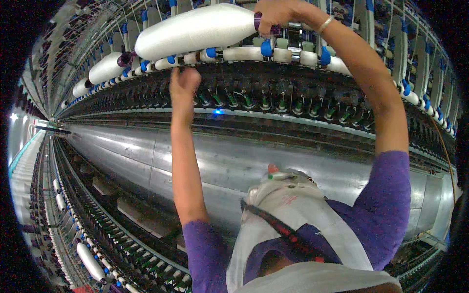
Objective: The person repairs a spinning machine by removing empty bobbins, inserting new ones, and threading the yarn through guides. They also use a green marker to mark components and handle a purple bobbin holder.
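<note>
Overhead, in the head view, both arms reach up to a long spinning frame point(273, 161) whose silver metal side runs across the middle of the picture. The right hand point(276, 14) is closed around the dark purple end of a large white roving bobbin point(195, 30), which lies nearly level along the frame's upper rail, its tapered tip pointing toward the left. A thin bangle point(325, 23) sits on that wrist. The left hand point(184, 84) is raised just below the same bobbin, its fingers bent toward the dark row of rollers; I cannot tell whether it grips anything, as the fingertips are lost against the machinery.

Just under the bobbin, a line of small white tubes with blue caps point(266, 49) runs along the rail. Below them, a row of green-tipped guides point(281, 103) hangs along the dark bar. A small blue light point(218, 112) glows on the frame's edge under the left hand. More white bobbins point(106, 67) sit farther along the rail toward the left, shrinking with distance.

At the lower edge, the person wears purple sleeves point(386, 205) and a white cloth pouch point(293, 205) on the chest, crossed by a dark strap point(278, 227). At the lower left corner, a second frame point(97, 234) runs away into the aisle, with a white bobbin point(90, 261) lying on it.
</note>
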A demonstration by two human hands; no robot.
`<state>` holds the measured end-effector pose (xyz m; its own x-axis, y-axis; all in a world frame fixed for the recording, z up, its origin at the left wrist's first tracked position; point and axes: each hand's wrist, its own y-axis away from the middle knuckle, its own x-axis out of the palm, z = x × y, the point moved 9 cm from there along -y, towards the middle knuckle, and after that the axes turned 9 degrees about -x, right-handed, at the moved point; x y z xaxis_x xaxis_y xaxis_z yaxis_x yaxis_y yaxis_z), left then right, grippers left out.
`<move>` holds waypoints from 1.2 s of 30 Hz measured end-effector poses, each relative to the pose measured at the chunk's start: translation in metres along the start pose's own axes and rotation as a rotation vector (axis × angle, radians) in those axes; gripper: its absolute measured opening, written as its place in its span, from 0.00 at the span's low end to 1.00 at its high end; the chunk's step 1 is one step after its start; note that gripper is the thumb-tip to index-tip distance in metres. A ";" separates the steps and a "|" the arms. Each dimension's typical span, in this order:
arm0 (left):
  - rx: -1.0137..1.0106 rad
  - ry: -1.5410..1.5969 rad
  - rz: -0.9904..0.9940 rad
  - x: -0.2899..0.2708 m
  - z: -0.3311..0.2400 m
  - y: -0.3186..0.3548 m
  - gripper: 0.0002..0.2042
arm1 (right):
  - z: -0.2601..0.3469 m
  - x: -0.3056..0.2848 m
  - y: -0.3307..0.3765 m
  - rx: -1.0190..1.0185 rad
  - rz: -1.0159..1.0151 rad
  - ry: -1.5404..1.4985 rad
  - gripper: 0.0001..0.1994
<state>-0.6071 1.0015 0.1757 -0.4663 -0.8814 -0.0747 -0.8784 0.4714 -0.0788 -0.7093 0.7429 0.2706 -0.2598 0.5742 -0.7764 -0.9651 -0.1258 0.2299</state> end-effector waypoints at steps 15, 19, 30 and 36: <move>0.555 -0.108 0.879 0.226 -0.105 0.037 0.12 | -0.046 0.008 0.279 0.197 -1.262 0.796 0.36; 0.640 -0.316 0.539 0.191 -0.106 0.003 0.07 | -0.049 0.007 0.335 0.255 -1.248 1.358 0.29; 0.982 -0.966 -0.183 0.128 -0.107 -0.222 0.15 | -0.088 0.000 0.335 0.403 -1.068 1.215 0.28; 0.989 -1.449 0.002 0.165 -0.080 -0.277 0.09 | -0.010 0.019 0.320 0.539 -1.052 1.286 0.30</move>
<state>-0.4489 0.7234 0.2643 0.4776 -0.4057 -0.7793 -0.2333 0.7966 -0.5577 -1.0231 0.7054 0.3236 0.2983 -0.7584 -0.5795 -0.6766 0.2602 -0.6889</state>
